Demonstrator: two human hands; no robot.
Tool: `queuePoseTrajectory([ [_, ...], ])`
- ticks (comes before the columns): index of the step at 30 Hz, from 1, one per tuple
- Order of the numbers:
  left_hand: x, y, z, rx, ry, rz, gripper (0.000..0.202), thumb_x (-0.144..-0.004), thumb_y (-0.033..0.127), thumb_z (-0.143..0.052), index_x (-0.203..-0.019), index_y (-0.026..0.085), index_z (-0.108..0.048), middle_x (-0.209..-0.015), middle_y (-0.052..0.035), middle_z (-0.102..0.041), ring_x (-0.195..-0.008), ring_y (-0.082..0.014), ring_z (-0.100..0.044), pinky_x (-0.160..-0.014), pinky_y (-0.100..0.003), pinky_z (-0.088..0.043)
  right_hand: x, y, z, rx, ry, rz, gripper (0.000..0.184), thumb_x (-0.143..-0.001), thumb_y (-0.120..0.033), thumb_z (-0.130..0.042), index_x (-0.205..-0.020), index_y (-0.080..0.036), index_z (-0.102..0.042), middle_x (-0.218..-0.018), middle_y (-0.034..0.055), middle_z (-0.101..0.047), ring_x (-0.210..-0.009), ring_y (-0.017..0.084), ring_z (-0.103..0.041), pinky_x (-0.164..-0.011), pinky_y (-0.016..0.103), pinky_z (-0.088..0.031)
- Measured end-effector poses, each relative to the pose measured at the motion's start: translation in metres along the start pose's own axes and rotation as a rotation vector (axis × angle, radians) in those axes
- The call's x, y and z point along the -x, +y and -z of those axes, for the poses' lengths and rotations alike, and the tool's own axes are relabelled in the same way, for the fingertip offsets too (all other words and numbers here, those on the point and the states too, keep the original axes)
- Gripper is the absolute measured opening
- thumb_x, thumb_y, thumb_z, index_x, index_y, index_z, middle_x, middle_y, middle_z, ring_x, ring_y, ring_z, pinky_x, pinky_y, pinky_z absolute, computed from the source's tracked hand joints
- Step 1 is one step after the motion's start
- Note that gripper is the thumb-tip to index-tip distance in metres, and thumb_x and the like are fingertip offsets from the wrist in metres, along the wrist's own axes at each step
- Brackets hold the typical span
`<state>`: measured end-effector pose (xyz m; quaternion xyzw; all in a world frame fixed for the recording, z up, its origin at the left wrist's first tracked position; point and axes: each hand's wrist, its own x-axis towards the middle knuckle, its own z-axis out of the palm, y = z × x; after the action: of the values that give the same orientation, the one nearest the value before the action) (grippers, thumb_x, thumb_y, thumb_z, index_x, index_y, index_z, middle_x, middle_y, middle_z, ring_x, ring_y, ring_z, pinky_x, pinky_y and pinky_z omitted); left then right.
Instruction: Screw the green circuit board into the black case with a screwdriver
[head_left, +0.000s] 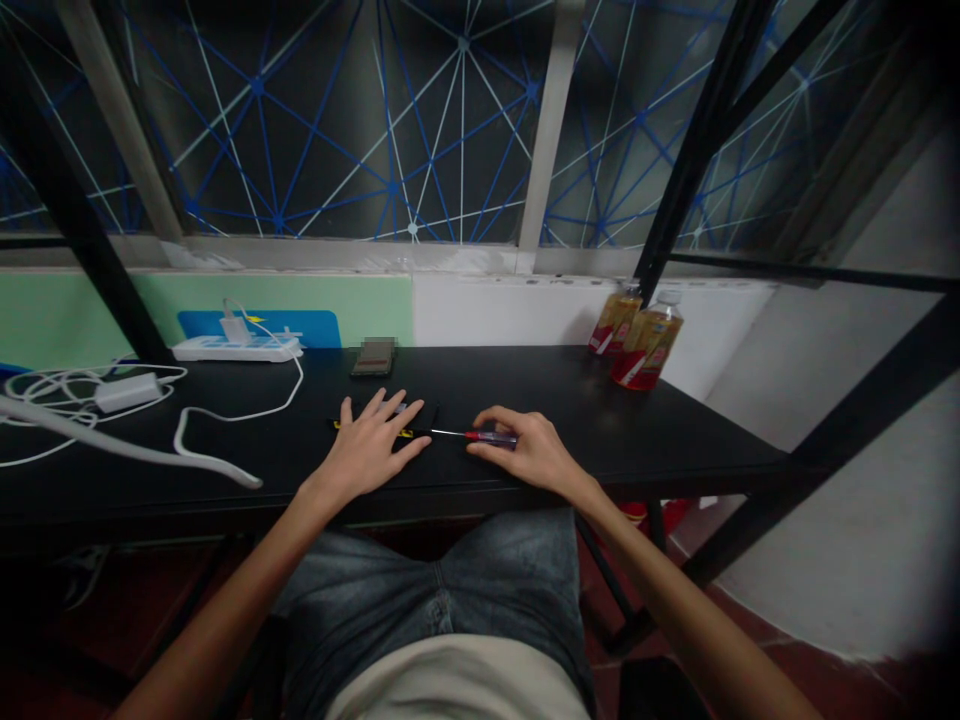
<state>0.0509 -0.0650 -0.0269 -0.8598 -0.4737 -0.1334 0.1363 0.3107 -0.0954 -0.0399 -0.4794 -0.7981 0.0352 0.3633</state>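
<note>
My left hand lies flat with fingers spread on a small black object with yellow markings on the black desk. My right hand is curled around the red handle of a screwdriver. The screwdriver's thin metal shaft points left toward the black object under my left fingers. Both hands rest near the desk's front edge.
Two bottles of amber drink stand at the back right. A phone lies at the back middle. A white power strip, an adapter and white cables cover the left side. Black frame bars cross on both sides.
</note>
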Motion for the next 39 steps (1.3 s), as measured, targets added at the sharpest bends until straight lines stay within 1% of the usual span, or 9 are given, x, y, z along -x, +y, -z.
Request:
queuePoseTrajectory([
  [4, -0.0004, -0.0001, -0.0004, -0.008, 0.002, -0.006, 0.059, -0.096, 0.060, -0.037, -0.147, 0.030, -0.040, -0.155, -0.0088, -0.038, -0.143, -0.0364, -0.031, -0.109, -0.070, -0.022, -0.0004, 0.0028, -0.0010, -0.035, -0.011, 0.019, 0.028, -0.086, -0.049, -0.064, -0.093, -0.023, -0.072, -0.070, -0.0002, -0.071, -0.057, 0.013, -0.058, -0.059, 0.023, -0.038],
  [10, -0.0003, 0.0010, 0.0006, -0.015, -0.005, -0.005, 0.059, -0.096, 0.059, -0.037, -0.148, 0.030, -0.039, -0.155, -0.0088, -0.037, -0.143, -0.0360, -0.031, -0.108, -0.070, -0.023, -0.0004, 0.0014, -0.0011, -0.093, 0.012, -0.006, 0.030, -0.087, -0.048, -0.063, -0.095, -0.023, -0.077, -0.093, 0.0048, -0.078, -0.076, 0.020, -0.070, -0.070, 0.026, -0.046],
  [13, -0.0005, 0.0012, 0.0012, -0.014, -0.002, -0.004, 0.059, -0.096, 0.059, -0.037, -0.147, 0.030, -0.040, -0.155, -0.0088, -0.037, -0.143, -0.0362, -0.031, -0.108, -0.070, -0.023, -0.0002, -0.0001, -0.0009, -0.120, 0.003, -0.040, 0.031, -0.088, -0.049, -0.062, -0.097, -0.024, -0.079, -0.098, 0.0051, -0.078, -0.083, 0.022, -0.072, -0.069, 0.027, -0.047],
  [19, -0.0002, 0.0014, 0.0012, -0.007, 0.007, -0.005, 0.058, -0.096, 0.058, -0.038, -0.147, 0.029, -0.041, -0.155, -0.0091, -0.038, -0.143, -0.0364, -0.031, -0.108, -0.070, -0.023, -0.0002, -0.0020, 0.0003, -0.094, -0.044, -0.116, 0.036, -0.088, -0.052, -0.060, -0.095, -0.023, -0.080, -0.086, 0.0047, -0.078, -0.065, 0.019, -0.068, -0.057, 0.026, -0.042],
  [21, 0.0000, 0.0013, 0.0007, -0.004, 0.008, -0.003, 0.058, -0.096, 0.058, -0.038, -0.146, 0.029, -0.042, -0.155, -0.0092, -0.038, -0.143, -0.0366, -0.031, -0.107, -0.071, -0.023, -0.0005, -0.0026, 0.0004, -0.095, -0.052, -0.116, 0.035, -0.088, -0.052, -0.060, -0.093, -0.023, -0.080, -0.084, 0.0038, -0.078, -0.064, 0.018, -0.067, -0.056, 0.026, -0.040],
  [24, 0.0001, 0.0009, 0.0005, 0.005, 0.013, 0.003, 0.057, -0.096, 0.058, -0.039, -0.146, 0.030, -0.042, -0.154, -0.0093, -0.038, -0.143, -0.0367, -0.031, -0.107, -0.072, -0.022, -0.0006, -0.0037, 0.0012, -0.112, -0.036, -0.092, 0.032, -0.087, -0.049, -0.062, -0.089, -0.022, -0.079, -0.084, 0.0034, -0.078, -0.067, 0.017, -0.067, -0.058, 0.025, -0.040],
  [28, 0.0007, 0.0008, 0.0023, 0.040, 0.019, 0.008, 0.060, -0.094, 0.062, -0.041, -0.144, 0.029, -0.044, -0.153, -0.0103, -0.040, -0.143, -0.0371, -0.031, -0.108, -0.071, -0.022, 0.0000, -0.0032, 0.0031, -0.176, 0.022, -0.003, 0.028, -0.087, -0.042, -0.063, -0.083, -0.019, -0.077, -0.082, 0.0041, -0.076, -0.070, 0.017, -0.067, -0.063, 0.025, -0.042],
  [33, 0.0026, 0.0013, 0.0061, 0.072, 0.042, -0.007, 0.061, -0.092, 0.064, -0.041, -0.137, 0.025, -0.051, -0.150, -0.0118, -0.045, -0.141, -0.0384, -0.034, -0.108, -0.071, -0.021, -0.0013, 0.0027, 0.0011, -0.174, 0.153, -0.062, 0.024, -0.086, -0.038, -0.064, -0.080, -0.018, -0.076, -0.076, 0.0045, -0.075, -0.065, 0.016, -0.065, -0.061, 0.025, -0.043],
  [39, 0.0045, 0.0022, 0.0092, 0.109, 0.012, -0.057, 0.052, -0.093, 0.055, -0.045, -0.136, 0.027, -0.051, -0.151, -0.0069, -0.044, -0.142, -0.0353, -0.033, -0.110, -0.069, -0.021, -0.0037, 0.0028, -0.0006, -0.099, 0.118, -0.036, 0.021, -0.086, -0.033, -0.063, -0.087, -0.019, -0.079, -0.081, 0.0057, -0.076, -0.069, 0.017, -0.067, -0.066, 0.026, -0.046],
])
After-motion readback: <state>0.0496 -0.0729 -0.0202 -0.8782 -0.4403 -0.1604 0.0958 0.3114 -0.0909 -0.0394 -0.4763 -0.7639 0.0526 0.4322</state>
